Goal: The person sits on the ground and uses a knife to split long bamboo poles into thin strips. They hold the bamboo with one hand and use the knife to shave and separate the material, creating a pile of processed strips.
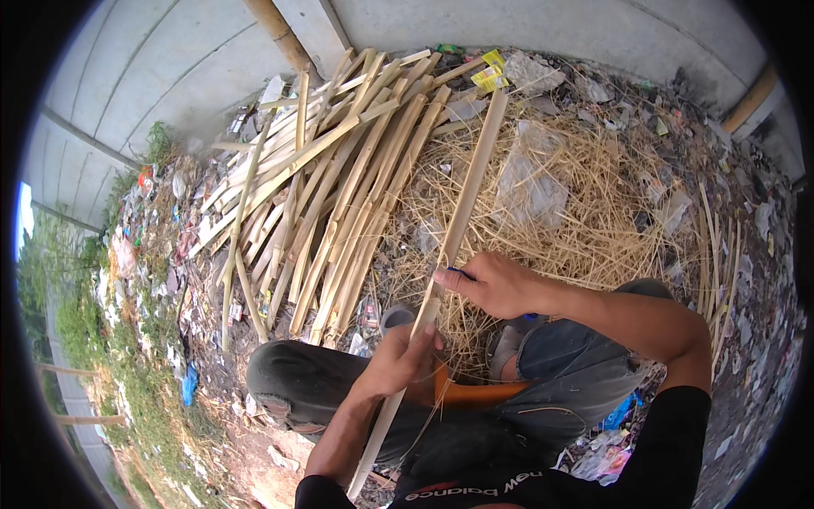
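Note:
A long split bamboo strip (475,182) slants across in front of me, from near my lap up toward the far middle. My left hand (402,356) is closed around its lower part. Farther up, my right hand (492,285) is closed with its thumb at the strip's edge. It grips a small tool with a blue part (460,273) showing beside the thumb; the rest of the tool is hidden by the fingers and strip. Thin bamboo shavings (585,220) lie heaped on the ground beyond my right hand.
A large pile of split bamboo strips (339,187) lies at the far left. Litter and rubble cover the ground, with a plastic sheet (534,182) on the shavings. Thin bamboo slivers (716,263) lie at right. A grey wall (543,30) stands behind. Something orange (479,394) is between my legs.

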`<state>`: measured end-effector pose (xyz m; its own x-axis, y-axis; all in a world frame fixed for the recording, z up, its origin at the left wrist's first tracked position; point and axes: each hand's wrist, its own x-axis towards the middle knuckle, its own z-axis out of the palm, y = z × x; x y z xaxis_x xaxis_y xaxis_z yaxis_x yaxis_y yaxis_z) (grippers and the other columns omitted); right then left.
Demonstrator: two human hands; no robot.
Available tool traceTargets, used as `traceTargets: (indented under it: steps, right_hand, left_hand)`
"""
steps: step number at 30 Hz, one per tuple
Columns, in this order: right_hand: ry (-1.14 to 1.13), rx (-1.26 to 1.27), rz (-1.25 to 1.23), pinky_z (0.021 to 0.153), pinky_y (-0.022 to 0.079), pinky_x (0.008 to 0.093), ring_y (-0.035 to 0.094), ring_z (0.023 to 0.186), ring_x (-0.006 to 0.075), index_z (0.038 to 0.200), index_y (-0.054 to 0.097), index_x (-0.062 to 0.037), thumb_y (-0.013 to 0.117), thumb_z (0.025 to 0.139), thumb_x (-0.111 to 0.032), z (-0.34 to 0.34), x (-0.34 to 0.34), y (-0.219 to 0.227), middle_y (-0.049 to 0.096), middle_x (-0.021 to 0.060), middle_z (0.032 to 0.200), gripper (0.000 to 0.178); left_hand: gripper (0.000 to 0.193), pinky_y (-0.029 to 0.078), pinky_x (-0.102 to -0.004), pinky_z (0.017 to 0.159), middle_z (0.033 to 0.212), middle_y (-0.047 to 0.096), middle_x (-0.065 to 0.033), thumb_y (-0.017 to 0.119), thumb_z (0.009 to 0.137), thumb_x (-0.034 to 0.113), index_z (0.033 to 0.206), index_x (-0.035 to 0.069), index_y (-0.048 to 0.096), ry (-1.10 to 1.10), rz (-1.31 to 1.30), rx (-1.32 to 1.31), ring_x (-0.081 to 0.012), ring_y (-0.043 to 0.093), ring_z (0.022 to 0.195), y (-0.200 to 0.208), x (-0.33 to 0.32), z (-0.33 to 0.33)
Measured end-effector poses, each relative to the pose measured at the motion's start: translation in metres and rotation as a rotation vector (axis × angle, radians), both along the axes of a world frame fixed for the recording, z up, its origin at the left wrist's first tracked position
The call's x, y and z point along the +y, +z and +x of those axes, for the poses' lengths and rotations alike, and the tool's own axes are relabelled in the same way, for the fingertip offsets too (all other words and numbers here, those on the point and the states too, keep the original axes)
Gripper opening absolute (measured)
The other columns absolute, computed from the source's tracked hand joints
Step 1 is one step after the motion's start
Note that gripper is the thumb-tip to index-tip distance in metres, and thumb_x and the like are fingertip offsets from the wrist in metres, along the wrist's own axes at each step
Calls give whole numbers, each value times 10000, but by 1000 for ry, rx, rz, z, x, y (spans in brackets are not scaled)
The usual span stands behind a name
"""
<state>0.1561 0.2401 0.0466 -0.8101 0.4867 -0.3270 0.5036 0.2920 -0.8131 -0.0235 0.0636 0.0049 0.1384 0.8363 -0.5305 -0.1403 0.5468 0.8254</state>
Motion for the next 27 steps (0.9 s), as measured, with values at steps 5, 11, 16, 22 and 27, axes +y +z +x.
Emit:
traceTargets:
  steps: [5, 11, 16, 22, 27]
  right_hand:
    - [2, -18, 249, 605, 536, 480, 708, 639, 379, 782, 693, 23, 497, 1043, -526, 2, -3, -2, 656, 236, 649, 638]
    - [-34, 106, 170, 541, 491, 446, 610, 529, 311, 676, 662, 1, 493, 1028, -596, 1, -12, -23, 587, 168, 552, 713]
    - [80, -38, -216, 534, 455, 416, 570, 499, 246, 636, 654, -4, 497, 1017, -612, 1, -11, -18, 555, 110, 524, 735]
    - [-85, 199, 194, 558, 444, 444, 573, 530, 308, 729, 610, -1, 493, 1042, -529, 13, 11, 8, 538, 140, 548, 625]
    - [-164, 192, 485, 643, 486, 511, 635, 658, 407, 855, 612, 5, 441, 1092, -383, 17, 22, -9, 609, 175, 633, 485]
  left_hand:
    - [396, 316, -256, 467, 597, 463, 49, 452, 1114, 371, 973, 33, 602, -8, 18, 73, -47, 408, 503, -3, 0, -1]
    - [392, 372, -273, 505, 628, 511, 35, 452, 1110, 344, 949, 32, 626, -27, 66, 205, -62, 466, 549, -5, 1, 0]
    - [423, 348, -256, 442, 566, 407, 54, 439, 1114, 400, 979, 34, 603, -34, 149, 219, -61, 379, 453, -11, 2, 2]
    - [380, 289, -251, 459, 598, 392, 66, 466, 1107, 370, 1040, 23, 606, 17, 165, 231, -49, 352, 488, -20, 0, -1]
    - [337, 261, -250, 471, 628, 386, 62, 493, 1093, 326, 1107, 11, 614, 68, 62, 109, -48, 338, 512, -3, 3, 2]
